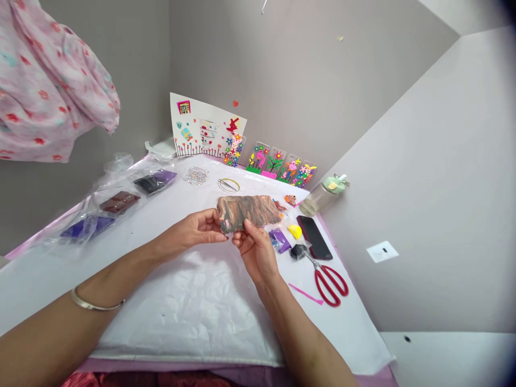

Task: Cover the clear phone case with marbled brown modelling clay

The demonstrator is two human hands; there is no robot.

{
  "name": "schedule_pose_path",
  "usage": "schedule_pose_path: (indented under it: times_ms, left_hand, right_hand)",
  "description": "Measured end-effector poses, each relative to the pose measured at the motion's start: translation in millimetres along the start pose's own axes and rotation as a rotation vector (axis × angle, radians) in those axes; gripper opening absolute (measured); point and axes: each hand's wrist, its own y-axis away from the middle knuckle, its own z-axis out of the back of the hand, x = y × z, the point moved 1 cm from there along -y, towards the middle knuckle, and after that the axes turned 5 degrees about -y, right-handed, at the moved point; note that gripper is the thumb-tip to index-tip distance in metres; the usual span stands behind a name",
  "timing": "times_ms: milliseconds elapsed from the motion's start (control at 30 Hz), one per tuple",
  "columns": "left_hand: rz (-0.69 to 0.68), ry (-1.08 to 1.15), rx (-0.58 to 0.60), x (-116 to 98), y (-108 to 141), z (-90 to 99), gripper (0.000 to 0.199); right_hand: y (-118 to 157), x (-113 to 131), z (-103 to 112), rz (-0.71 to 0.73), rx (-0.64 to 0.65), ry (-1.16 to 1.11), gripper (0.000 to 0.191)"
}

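Note:
A flat rectangular piece with rounded corners and brown, orange and grey marbling (252,210) is held above the white-covered table (193,301). My left hand (201,228) pinches its left end, fingers behind the edge. My right hand (256,247) grips its lower edge near the middle, thumb on the front face. Near the lower left corner a small patch in the piece looks pale. Right of it lie a purple packet (281,241), a yellow lump (295,231) and a black wrapped lump (299,251).
Red-handled scissors (331,285), a phone (315,238) and a bottle (322,198) stand or lie at the right. Decorated cases (276,163) lean along the wall. Clay packets (120,202) lie left, gems (196,176) and a ring (229,185) behind. A pink strip (305,294) lies right.

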Motion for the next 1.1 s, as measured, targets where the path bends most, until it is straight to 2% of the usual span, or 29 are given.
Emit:
schedule_pose_path:
  times_ms: [133,433,667,1100]
  left_hand:
    - [0.006,-0.090,-0.097,0,0,-5.2,0.026]
    - [-0.012,-0.154,-0.025,-6,1,4.9,0.014]
    - [0.025,-0.210,-0.016,-8,1,13.8,0.015]
    - [0.069,-0.241,-0.038,-9,2,17.2,0.021]
  right_hand:
    - [1,0,-2,0.001,0.019,0.030,0.018]
    - [3,2,-2,-0.014,0.036,0.061,0.021]
    - [2,1,-1,-0.005,0.047,0.082,0.020]
    - [5,1,-3,0.026,0.063,0.122,0.028]
